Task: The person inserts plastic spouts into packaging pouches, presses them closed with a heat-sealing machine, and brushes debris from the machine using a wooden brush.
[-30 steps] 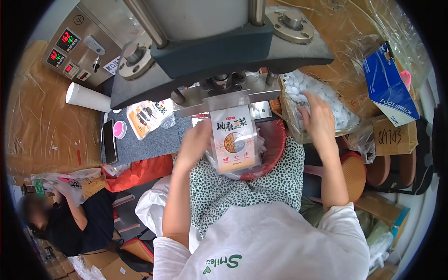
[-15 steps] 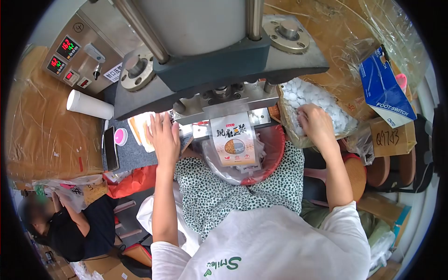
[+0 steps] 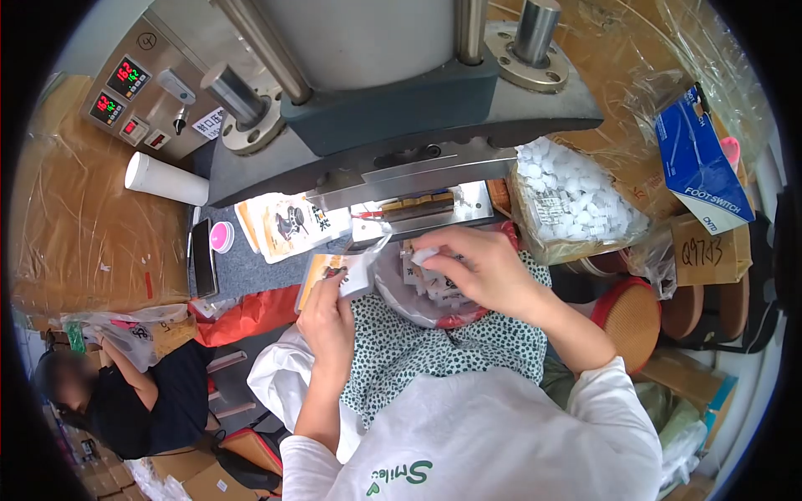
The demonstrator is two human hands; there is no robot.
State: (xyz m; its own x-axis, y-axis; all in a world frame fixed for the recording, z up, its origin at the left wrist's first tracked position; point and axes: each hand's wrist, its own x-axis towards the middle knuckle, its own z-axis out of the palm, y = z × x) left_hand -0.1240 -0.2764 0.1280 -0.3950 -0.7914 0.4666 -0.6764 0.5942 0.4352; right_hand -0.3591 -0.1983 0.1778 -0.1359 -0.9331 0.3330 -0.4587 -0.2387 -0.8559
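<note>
My left hand (image 3: 327, 330) pinches a printed pouch (image 3: 357, 280), orange and white, held tilted over the left side of the basin. Its top end appears parted. My right hand (image 3: 493, 280) holds a small white packet (image 3: 424, 255) between thumb and fingers, just right of the pouch's upper end. Below both hands, a red-rimmed basin (image 3: 462, 321) lined with clear plastic rests on the lap, with printed pouches inside. Behind them is a sealing press (image 3: 418, 177), its upper bar raised above the lower jaw (image 3: 418, 207).
More printed pouches (image 3: 288, 225) lie on the grey mat at left, by a phone (image 3: 202, 259) and a pink-lidded jar (image 3: 221, 237). A plastic-lined box of white packets (image 3: 576, 196) stands right. A blue carton (image 3: 702, 163) is beyond. Another person (image 3: 159, 392) sits at lower left.
My left hand has come back from the mat with a pouch. My right hand has moved left from the packet box with a packet. The press bar rose; the pouch hanging there is gone.
</note>
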